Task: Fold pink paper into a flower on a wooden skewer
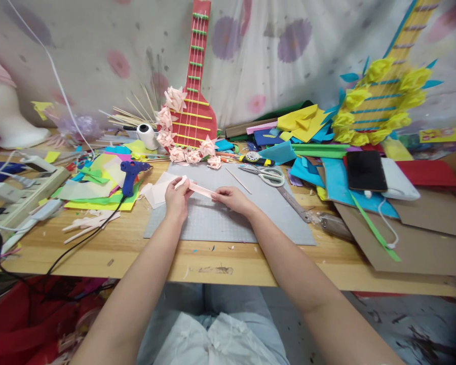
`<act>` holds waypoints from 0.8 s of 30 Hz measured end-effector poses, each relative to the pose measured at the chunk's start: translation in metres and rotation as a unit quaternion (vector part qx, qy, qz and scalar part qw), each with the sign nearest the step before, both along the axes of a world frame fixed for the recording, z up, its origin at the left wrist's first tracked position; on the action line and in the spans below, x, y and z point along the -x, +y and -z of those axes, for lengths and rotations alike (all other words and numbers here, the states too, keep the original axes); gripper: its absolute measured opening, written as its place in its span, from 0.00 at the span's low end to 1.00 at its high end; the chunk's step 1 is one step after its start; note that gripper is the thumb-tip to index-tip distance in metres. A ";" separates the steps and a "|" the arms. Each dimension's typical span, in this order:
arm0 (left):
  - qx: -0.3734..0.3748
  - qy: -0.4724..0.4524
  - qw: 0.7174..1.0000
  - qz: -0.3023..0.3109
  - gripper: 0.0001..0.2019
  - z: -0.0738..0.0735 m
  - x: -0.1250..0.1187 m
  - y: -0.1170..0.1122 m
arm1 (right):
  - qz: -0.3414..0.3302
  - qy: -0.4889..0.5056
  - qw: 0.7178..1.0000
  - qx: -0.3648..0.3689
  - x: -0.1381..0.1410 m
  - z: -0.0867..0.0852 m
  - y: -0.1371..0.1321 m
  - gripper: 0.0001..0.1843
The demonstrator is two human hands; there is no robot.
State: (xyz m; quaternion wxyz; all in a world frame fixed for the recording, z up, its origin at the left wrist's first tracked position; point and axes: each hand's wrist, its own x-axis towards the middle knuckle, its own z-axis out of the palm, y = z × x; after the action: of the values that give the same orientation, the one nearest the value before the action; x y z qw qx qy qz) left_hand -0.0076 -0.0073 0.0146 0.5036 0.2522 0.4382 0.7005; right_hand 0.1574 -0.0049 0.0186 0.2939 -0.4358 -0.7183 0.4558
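Observation:
Between my two hands a folded strip of pale pink paper is stretched over the grey cutting mat. My left hand pinches its left end, and my right hand grips the other end between thumb and fingers. Loose pale pink paper sheets lie beside my left hand. A thin wooden stick rests on the mat beyond my right hand. Scissors with pale green handles and a metal ruler lie at the mat's right side.
A red paper lute with pink flowers leans at the back; a yellow one stands right. The blue glue gun trails a black cord at left, near a power strip. A phone and cardboard lie right.

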 end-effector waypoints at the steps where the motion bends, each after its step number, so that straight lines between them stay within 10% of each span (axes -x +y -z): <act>1: -0.007 0.008 1.000 -0.004 0.19 0.000 0.000 -0.001 | -0.002 0.001 1.000 -0.001 0.000 0.000 0.000 0.19; 17: -0.022 0.072 0.996 -0.051 0.25 0.000 0.005 -0.001 | 0.063 0.023 0.997 0.049 -0.008 0.009 0.010 0.14; 24: -0.081 0.282 0.946 -0.134 0.19 -0.001 0.050 0.002 | 0.283 0.150 0.940 0.117 -0.020 0.010 0.021 0.08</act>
State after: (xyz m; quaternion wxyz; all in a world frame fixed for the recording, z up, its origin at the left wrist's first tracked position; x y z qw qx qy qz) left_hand -0.0574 -0.0052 0.0154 0.2384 0.4186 0.5337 0.6951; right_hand 0.1770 0.0164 0.0083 0.4622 -0.5789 -0.4548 0.4944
